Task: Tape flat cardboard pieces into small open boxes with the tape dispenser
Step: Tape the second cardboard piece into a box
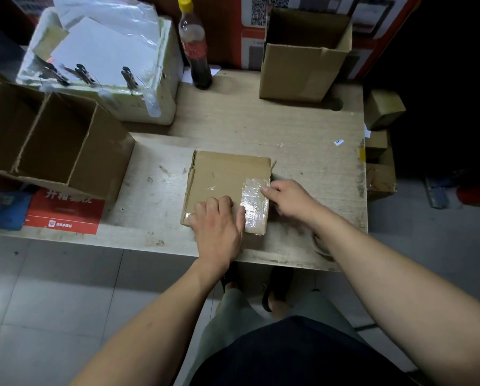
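My left hand [218, 227] lies flat, fingers straight, pressing the cardboard box [227, 179] at the table's [303, 129] near edge. My right hand [286, 197], fingers curled, presses the tape strip [257, 204] at the box's right side. Best rubbed firmly along that strip, which runs toward me; the box looks nearly square.

The person's left hand [218, 228] and right hand [290, 197] were bare, as were both forearms, with no sleeves in view. A dark top, grey-green shorts and dark sandals were worn.
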The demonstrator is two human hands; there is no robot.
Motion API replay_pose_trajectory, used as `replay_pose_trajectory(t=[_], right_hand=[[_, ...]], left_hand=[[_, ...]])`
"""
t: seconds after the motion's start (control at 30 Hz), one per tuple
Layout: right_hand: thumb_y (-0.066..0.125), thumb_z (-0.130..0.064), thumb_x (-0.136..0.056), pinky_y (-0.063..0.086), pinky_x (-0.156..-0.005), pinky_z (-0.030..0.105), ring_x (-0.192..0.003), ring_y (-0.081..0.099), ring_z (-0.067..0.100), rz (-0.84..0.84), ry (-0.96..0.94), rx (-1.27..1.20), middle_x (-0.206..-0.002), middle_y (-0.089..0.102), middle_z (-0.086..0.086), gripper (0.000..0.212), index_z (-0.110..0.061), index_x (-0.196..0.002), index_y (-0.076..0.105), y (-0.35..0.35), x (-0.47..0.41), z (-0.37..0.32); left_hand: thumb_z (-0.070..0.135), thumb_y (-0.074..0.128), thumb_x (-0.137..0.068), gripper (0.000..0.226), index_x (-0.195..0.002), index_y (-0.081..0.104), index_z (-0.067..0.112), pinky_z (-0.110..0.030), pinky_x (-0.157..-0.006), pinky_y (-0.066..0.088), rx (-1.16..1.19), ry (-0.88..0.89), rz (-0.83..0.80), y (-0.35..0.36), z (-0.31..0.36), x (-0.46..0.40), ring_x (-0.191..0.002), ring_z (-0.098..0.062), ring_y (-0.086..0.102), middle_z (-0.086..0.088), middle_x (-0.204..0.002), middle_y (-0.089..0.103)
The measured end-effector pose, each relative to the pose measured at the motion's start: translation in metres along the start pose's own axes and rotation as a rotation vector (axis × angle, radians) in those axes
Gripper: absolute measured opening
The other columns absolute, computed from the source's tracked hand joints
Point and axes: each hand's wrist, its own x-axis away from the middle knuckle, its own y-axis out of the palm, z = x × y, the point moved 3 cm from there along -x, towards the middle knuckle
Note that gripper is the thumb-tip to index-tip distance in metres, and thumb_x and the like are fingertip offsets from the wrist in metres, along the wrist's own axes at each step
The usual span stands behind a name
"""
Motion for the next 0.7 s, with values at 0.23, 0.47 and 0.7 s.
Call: replay_pose_trajectory(t=[0.23, 0.47, 0.7], right_hand=[[0.069, -0.055, -0.092, 0.038, -0.045, 0.024, -0.045, 0.048, 0.016, -0.236, 0.112, 0.05, -0.06, 0.05, 0.006, 0.043, -0.016, -0.078, 0.057, -0.007, 0.01, -0.016], [0.062, -0.063, -0.093, 0.054, -0.05, 0.03, -0.05, 0.06, 0.018, -0.378, 0.261, 0.217, -0.062, 0.06, 0.007, 0.055, -0.008, -0.09, 0.058, 0.022, 0.056, -0.011], [0.059, -0.039, -0.103, 0.057, -0.058, 0.035, -0.057, 0.063, 0.021, -0.364, 0.216, -0.022, -0.061, 0.061, 0.007, 0.041, 0.0, -0.095, 0.062, 0.037, 0.068, 0.008]], left_hand=[[0.021, 0.056, -0.1, 0.009, -0.094, 0.058, 0.016, -0.041, -0.068, 0.027, 0.072, -0.033, 0.012, 0.0, -0.003, 0.0, -0.084, -0.028, 0.041, -0.005, -0.086, 0.048], [0.017, 0.057, -0.098, 0.005, -0.094, 0.055, 0.019, -0.04, -0.07, 0.026, 0.148, -0.039, -0.044, 0.002, -0.01, -0.001, -0.082, -0.026, 0.041, -0.002, -0.087, 0.049], [0.029, 0.044, -0.101, 0.017, -0.095, 0.057, 0.019, -0.041, -0.07, 0.033, 0.241, -0.016, -0.089, -0.007, -0.013, 0.0, -0.083, -0.025, 0.04, -0.002, -0.089, 0.051]])
